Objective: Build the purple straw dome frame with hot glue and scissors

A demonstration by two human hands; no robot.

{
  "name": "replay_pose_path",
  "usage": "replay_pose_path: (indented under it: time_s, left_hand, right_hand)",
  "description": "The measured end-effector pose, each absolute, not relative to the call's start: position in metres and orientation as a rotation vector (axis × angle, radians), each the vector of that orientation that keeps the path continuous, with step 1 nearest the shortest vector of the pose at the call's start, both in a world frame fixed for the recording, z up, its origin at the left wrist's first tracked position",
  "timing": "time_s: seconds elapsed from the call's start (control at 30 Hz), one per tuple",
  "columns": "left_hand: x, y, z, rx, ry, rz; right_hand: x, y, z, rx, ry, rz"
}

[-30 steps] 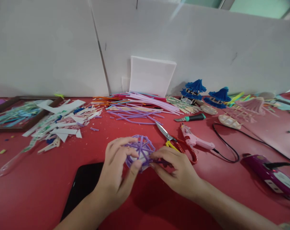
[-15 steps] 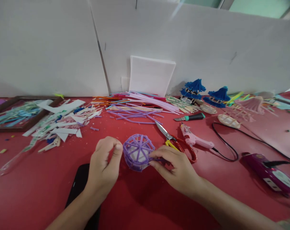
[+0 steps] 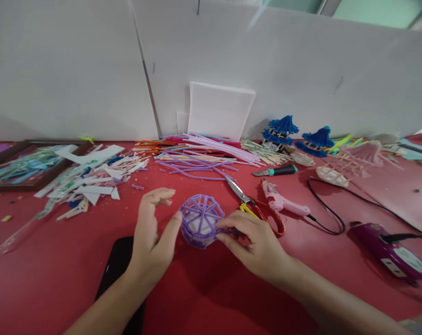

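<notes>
A round purple craft frame (image 3: 203,216), made of pipe-cleaner-like strips in a spoked pattern over a pale inside, is held above the red table. My right hand (image 3: 254,237) pinches its right side between thumb and fingertips. On the left, my left hand (image 3: 155,228) has its thumb and fingers apart, with the thumb tip close to the frame's left edge; whether it touches I cannot tell. Red-handled scissors (image 3: 244,195) lie just beyond my right hand. A dark phone (image 3: 116,260) is partly hidden under my left forearm.
Behind lie purple strips (image 3: 197,167) and a green-black cutter (image 3: 277,170). To the right are a pink glue gun (image 3: 284,202), its black cord, a purple power strip (image 3: 392,251) and small blue-roofed models (image 3: 280,132). Paper scraps (image 3: 95,190) and a brown tray (image 3: 33,187) are at left.
The fingers of my left hand have spread from a near pinch. My right hand keeps its hold, and the purple frame has barely moved.
</notes>
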State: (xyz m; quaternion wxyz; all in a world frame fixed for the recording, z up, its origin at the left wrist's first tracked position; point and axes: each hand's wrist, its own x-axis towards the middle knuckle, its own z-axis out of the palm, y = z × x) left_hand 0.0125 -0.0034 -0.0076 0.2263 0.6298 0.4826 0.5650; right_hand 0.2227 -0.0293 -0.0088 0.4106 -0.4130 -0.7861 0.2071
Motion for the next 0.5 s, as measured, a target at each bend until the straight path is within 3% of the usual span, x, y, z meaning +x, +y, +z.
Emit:
replay_pose_path:
  time_s: [0.17, 0.5]
  left_hand:
    - [0.015, -0.004, -0.011, 1.729, 1.397, 1.295]
    - [0.015, 0.006, -0.014, 1.177, 1.397, 1.213]
  right_hand:
    - [0.222, -0.028, -0.008, -1.046, -1.979, 0.514]
    - [0.223, -0.028, -0.01, -1.067, -1.966, 0.5]
